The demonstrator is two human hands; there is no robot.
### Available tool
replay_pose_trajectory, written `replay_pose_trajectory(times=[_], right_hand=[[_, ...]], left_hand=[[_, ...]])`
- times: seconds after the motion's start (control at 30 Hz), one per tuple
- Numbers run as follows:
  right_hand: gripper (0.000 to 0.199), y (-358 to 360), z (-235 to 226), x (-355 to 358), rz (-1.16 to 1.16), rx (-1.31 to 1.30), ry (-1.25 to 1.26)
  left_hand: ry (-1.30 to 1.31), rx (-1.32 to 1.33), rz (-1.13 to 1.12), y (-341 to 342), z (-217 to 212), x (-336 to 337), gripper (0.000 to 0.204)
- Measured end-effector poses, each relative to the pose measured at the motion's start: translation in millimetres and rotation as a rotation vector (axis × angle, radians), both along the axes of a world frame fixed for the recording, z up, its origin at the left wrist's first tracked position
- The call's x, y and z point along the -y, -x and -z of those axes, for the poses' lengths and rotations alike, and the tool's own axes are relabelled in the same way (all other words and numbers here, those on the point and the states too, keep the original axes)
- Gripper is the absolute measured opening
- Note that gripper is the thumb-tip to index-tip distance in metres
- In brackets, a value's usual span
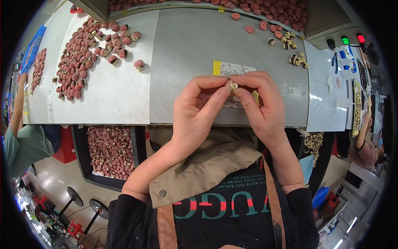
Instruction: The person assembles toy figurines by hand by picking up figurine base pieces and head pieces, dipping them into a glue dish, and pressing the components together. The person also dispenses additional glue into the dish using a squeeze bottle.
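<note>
Close together over the grey worktop, my left hand and my right hand meet fingertip to fingertip. Between both thumbs and forefingers is pinched a small cream-coloured piece; the fingers hide most of it. Beneath the hands, a pale plate with yellow tape lies on the worktop. Beyond my right hand are loose cream-and-black pieces and a few round pink ridged caps. Many pink caps joined to cream-and-black parts are heaped to the left.
Pink caps fill a long tray along the back. Under the table edge, a black bin of joined pieces stands left, and a pile of cream pieces lies right. Co-workers' arms show at both sides. Green and red lights glow at right.
</note>
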State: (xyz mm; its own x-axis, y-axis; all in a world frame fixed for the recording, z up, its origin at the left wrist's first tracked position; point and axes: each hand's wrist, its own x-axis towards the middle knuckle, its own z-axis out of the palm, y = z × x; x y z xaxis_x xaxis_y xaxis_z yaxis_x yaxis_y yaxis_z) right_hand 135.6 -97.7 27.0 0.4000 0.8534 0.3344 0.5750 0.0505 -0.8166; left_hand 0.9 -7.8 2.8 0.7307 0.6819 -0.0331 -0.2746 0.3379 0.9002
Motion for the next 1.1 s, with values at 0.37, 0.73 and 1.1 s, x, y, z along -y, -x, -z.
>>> replay_pose_trajectory(times=[0.37, 0.73, 1.1], right_hand=[[0.035, -13.6, -9.9, 0.8, -0.180, 0.105, 0.071], [0.035, -17.8, 2.0, -0.7, -0.143, 0.394, -0.063], [0.036, -27.2, -0.8, 7.6, -0.145, 0.393, -0.033]], left_hand=[[0.163, -0.096, 0.198, 1.6, -15.2, -11.7, 0.051], [-0.034, -0.152, 0.118, -3.5, -9.4, -1.6, 0.047], [-0.366, -0.254, 0.088, -4.8, -11.4, -1.5, 0.034]])
